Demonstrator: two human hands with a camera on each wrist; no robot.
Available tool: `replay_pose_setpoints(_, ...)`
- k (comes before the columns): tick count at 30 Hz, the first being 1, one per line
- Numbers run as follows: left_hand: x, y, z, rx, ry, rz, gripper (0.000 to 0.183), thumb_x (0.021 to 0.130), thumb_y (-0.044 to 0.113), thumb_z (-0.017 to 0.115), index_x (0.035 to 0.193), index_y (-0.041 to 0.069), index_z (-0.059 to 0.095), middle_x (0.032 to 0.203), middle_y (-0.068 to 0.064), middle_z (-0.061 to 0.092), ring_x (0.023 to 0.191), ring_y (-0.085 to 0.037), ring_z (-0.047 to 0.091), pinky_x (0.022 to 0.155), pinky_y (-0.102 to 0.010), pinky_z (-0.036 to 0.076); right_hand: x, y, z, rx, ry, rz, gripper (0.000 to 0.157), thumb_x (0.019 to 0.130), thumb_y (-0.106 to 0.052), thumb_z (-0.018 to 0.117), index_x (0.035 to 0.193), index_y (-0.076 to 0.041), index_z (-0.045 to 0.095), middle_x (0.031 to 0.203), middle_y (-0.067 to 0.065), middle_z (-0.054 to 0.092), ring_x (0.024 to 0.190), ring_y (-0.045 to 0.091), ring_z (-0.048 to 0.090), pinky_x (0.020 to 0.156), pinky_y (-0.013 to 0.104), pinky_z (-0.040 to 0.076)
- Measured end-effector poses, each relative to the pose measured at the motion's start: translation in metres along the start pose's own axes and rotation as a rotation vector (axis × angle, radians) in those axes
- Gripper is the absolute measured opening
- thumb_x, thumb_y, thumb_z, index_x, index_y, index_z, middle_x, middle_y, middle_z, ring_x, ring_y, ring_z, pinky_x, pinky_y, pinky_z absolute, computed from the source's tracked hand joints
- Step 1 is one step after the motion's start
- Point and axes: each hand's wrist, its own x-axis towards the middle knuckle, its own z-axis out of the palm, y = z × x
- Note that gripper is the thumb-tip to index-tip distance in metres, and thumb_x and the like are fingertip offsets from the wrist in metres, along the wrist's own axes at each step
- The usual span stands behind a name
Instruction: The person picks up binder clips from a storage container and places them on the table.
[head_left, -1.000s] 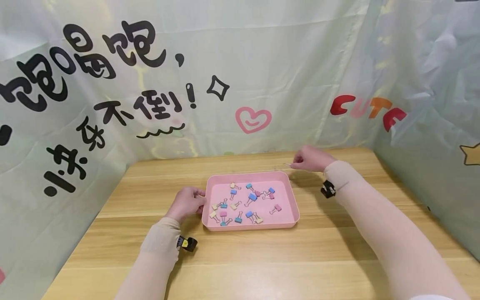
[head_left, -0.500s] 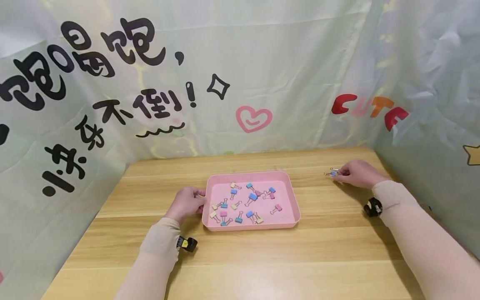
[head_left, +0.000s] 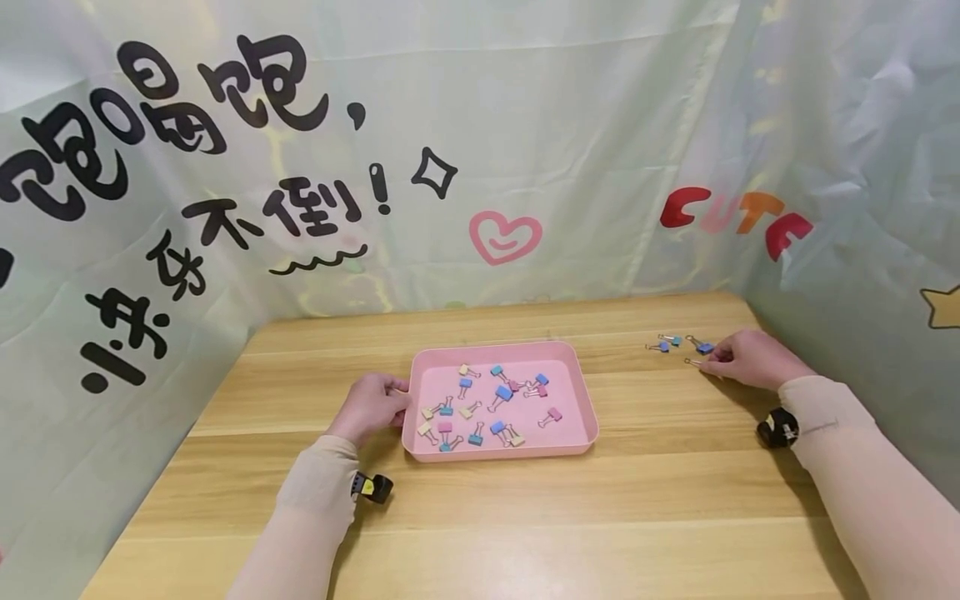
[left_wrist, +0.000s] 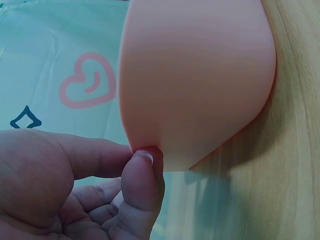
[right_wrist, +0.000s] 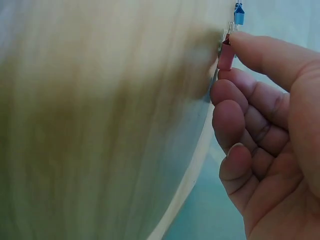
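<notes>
My left hand [head_left: 372,407] pinches the left rim of a pink tray [head_left: 502,454]; thumb and forefinger meet at its edge [left_wrist: 142,147] in the left wrist view. Inside the tray lie several binder clips in yellow, blue, teal and pink, such as a large blue clip [head_left: 504,393]. Off to the tray's right, low over the table, my right hand [head_left: 753,360] pinches a pink binder clip [right_wrist: 226,56] between thumb and fingers. Just beyond its fingertips lie a teal clip [head_left: 676,341] and two blue clips, one of them [head_left: 703,348] close to the hand.
The wooden table [head_left: 480,533] carries the tray near its middle. A printed curtain [head_left: 585,167] hangs along the table's back, left and right sides. Each wrist wears a small black camera, as on the left wrist [head_left: 381,488].
My right hand has moved from behind the tray's right corner to the right side of the table. The clips there now show clearly. My left hand stays on the tray.
</notes>
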Motion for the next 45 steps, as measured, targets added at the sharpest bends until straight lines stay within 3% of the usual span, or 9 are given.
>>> replay_pose_setpoints(13, -0.001, 0.003, 0.001, 0.001, -0.001, -0.017, 0.024, 0.087, 0.001, 0.062, 0.110, -0.006, 0.064, 0.086, -0.015, 0.067, 0.066, -0.018, 0.062, 0.060, -0.030, 0.056, 0.000, 0.000, -0.001, 0.018, 0.000, 0.022, 0.028, 0.084, -0.041, 0.072, 0.081, -0.013, 0.073, 0.065, -0.005, 0.061, 0.058, 0.015, 0.047, 0.052, 0.030, 0.037)
replay_pose_setpoints(24, -0.001, 0.003, 0.001, -0.007, -0.001, -0.022, 0.024, 0.088, 0.001, 0.062, 0.111, -0.005, 0.063, 0.085, -0.014, 0.066, 0.066, -0.017, 0.062, 0.060, -0.030, 0.056, 0.006, -0.017, -0.013, 0.015, 0.020, -0.002, 0.025, 0.088, -0.038, 0.068, 0.072, -0.019, 0.070, 0.062, -0.003, 0.058, 0.055, 0.012, 0.040, 0.050, 0.027, 0.030)
replay_pose_setpoints(29, -0.001, 0.002, 0.000, -0.004, 0.002, -0.020, 0.023, 0.087, 0.001, 0.063, 0.110, -0.005, 0.064, 0.084, -0.014, 0.067, 0.065, -0.017, 0.062, 0.059, -0.029, 0.055, 0.018, -0.036, -0.017, 0.035, 0.022, -0.043, 0.029, 0.088, -0.040, 0.068, 0.074, -0.015, 0.069, 0.061, -0.001, 0.060, 0.053, 0.013, 0.049, 0.052, 0.028, 0.037)
replay_pose_setpoints(37, -0.002, 0.002, 0.001, -0.019, 0.003, -0.031, 0.023, 0.087, 0.001, 0.063, 0.109, -0.005, 0.064, 0.085, -0.015, 0.067, 0.065, -0.017, 0.062, 0.059, -0.029, 0.055, 0.047, -0.078, -0.015, 0.059, 0.027, -0.110, 0.041, 0.087, -0.050, 0.065, 0.098, -0.012, 0.073, 0.084, -0.001, 0.070, 0.066, 0.015, 0.060, 0.065, 0.035, 0.049)
replay_pose_setpoints(45, -0.001, 0.002, 0.001, -0.009, 0.006, -0.012, 0.023, 0.086, 0.001, 0.064, 0.109, -0.005, 0.065, 0.081, -0.013, 0.066, 0.063, -0.017, 0.061, 0.058, -0.029, 0.055, 0.078, -0.136, -0.007, 0.054, 0.058, -0.221, 0.023, 0.088, -0.032, 0.070, 0.097, -0.012, 0.074, 0.085, -0.003, 0.070, 0.075, 0.012, 0.063, 0.073, 0.039, 0.053)
